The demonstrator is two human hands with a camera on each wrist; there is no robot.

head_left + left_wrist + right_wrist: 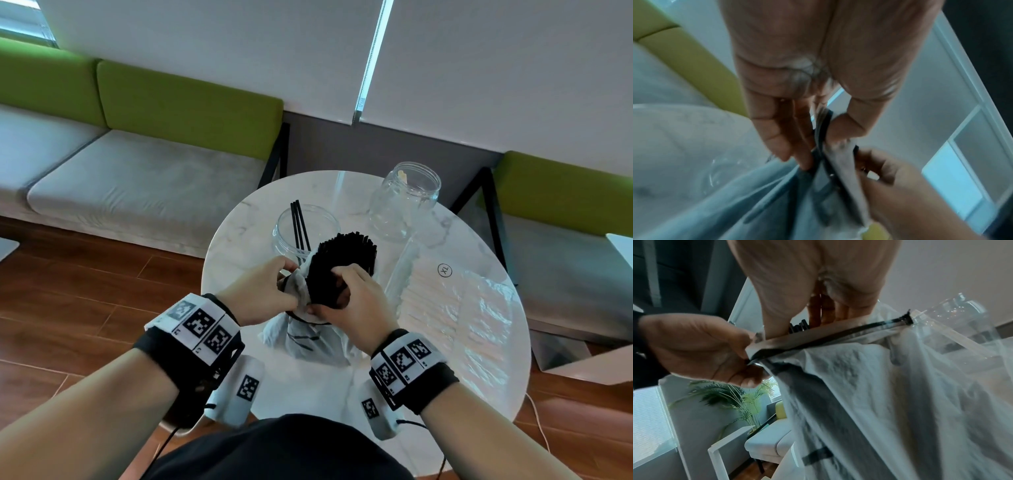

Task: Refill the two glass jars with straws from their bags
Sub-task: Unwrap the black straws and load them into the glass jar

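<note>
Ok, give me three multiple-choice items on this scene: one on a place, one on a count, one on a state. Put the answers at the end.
1. Where does the bag of pale straws lie?
A. on the sofa
B. on the table, right of the hands
C. inside a jar

2. How many black straws stand in the nearer jar?
A. none
B. three
C. a dozen or more

3. What is the right hand doing?
A. resting flat on the table
B. gripping a bundle of black straws at the mouth of the bag
C. holding the farther jar

Answers:
1 B, the clear bag lies flat on the round top beside the right hand.
2 B, three thin black straws lean against its rim.
3 B, its fingers curl round the bundle while the left hand pinches the bag's edge.
</note>
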